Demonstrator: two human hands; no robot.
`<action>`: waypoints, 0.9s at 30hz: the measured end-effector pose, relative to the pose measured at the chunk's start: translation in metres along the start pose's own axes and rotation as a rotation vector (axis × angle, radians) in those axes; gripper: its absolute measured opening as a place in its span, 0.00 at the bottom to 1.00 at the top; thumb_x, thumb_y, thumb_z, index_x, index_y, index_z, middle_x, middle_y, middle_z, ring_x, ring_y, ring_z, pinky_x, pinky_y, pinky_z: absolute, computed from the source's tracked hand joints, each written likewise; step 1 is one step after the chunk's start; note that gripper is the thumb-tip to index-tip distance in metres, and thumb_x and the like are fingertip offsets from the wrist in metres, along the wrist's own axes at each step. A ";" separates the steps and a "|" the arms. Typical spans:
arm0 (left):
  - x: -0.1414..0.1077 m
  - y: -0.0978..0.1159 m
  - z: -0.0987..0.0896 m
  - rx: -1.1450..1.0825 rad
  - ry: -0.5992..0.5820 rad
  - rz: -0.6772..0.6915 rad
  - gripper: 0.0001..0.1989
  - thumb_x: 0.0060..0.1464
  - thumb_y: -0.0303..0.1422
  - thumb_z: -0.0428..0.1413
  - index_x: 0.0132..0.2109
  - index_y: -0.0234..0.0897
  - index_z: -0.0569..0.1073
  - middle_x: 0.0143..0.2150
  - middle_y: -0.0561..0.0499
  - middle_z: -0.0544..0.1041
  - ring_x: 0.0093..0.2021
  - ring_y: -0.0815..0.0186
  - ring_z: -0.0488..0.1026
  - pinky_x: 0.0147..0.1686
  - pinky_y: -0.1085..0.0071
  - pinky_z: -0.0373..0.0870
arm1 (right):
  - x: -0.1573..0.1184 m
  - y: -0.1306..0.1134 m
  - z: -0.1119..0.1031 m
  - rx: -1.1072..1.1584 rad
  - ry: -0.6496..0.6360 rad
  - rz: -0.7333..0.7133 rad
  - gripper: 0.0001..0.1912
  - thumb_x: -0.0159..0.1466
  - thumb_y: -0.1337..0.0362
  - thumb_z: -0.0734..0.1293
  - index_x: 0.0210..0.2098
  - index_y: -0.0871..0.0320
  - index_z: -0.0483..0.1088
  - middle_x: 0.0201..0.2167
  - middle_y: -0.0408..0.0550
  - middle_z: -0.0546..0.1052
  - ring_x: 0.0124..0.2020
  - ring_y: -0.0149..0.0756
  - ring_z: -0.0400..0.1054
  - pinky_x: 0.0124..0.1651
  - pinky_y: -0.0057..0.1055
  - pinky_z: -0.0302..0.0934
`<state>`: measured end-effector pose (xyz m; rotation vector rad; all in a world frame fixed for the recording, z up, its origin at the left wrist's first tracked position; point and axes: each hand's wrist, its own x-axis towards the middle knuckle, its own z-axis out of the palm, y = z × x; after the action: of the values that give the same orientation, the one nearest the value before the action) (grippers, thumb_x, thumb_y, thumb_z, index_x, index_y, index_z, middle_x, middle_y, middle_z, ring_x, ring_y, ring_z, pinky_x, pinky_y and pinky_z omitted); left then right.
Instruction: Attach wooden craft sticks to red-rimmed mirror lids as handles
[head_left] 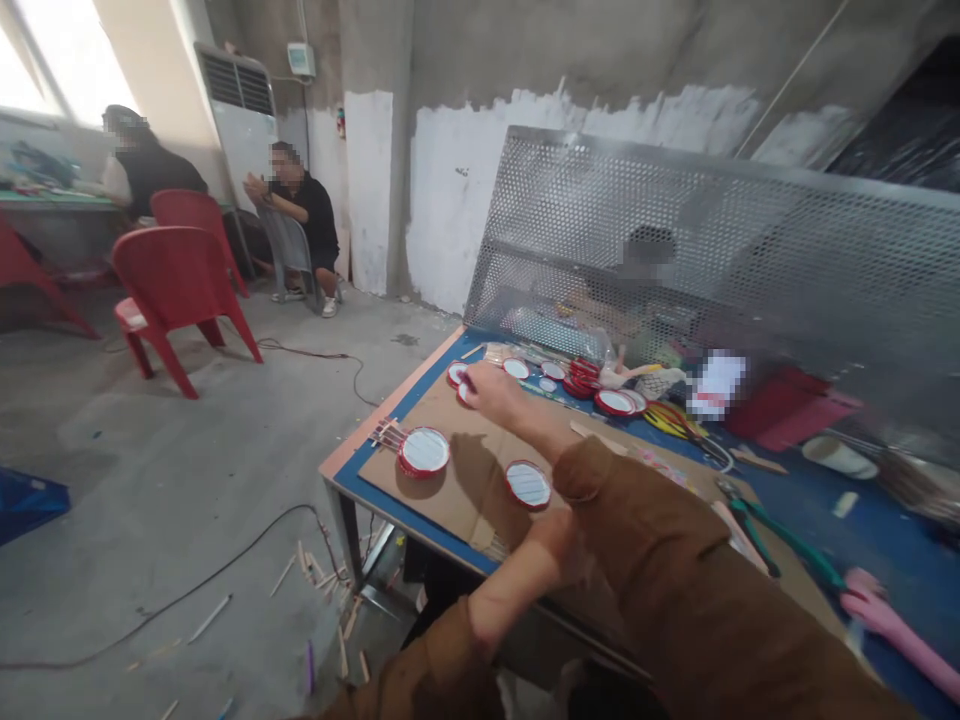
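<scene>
A stack of lids (425, 450) stood near left, more lids (615, 402) remained far, and I couldn't tell whether the right hand (496, 392) or left hand (556, 542) had fingers clamped.

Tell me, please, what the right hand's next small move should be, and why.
Perhaps the right hand should pinch and lift the disc beneath it: the hand seems to meet its edge, while the left hand is beside another disc.

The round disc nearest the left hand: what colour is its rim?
Red; the disc shows best in the head view.
</scene>
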<state>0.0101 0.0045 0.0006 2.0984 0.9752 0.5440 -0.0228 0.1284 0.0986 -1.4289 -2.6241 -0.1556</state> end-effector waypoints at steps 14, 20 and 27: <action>-0.015 -0.005 0.002 -0.361 -0.041 -0.068 0.08 0.58 0.35 0.44 0.34 0.37 0.64 0.22 0.56 0.74 0.16 0.73 0.67 0.18 0.79 0.60 | -0.264 0.058 0.010 1.332 1.135 0.659 0.10 0.55 0.59 0.70 0.31 0.60 0.71 0.20 0.43 0.75 0.22 0.35 0.72 0.20 0.26 0.59; -0.018 0.005 -0.007 -0.350 -0.062 -0.126 0.08 0.58 0.35 0.44 0.32 0.37 0.61 0.18 0.56 0.71 0.15 0.73 0.66 0.16 0.80 0.59 | -0.274 0.045 0.039 1.028 1.180 0.710 0.10 0.61 0.59 0.66 0.32 0.61 0.71 0.22 0.45 0.75 0.22 0.31 0.67 0.25 0.27 0.59; -0.020 0.010 -0.010 -0.413 -0.076 -0.165 0.10 0.58 0.38 0.44 0.31 0.38 0.60 0.21 0.55 0.73 0.15 0.73 0.66 0.15 0.79 0.60 | -0.280 0.036 0.041 0.807 0.953 0.507 0.08 0.64 0.62 0.62 0.39 0.58 0.71 0.32 0.49 0.76 0.31 0.35 0.71 0.33 0.32 0.66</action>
<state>-0.0039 -0.0113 0.0130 1.6454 0.8954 0.5259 0.1545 -0.0767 0.0090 -1.2038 -1.2762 0.2138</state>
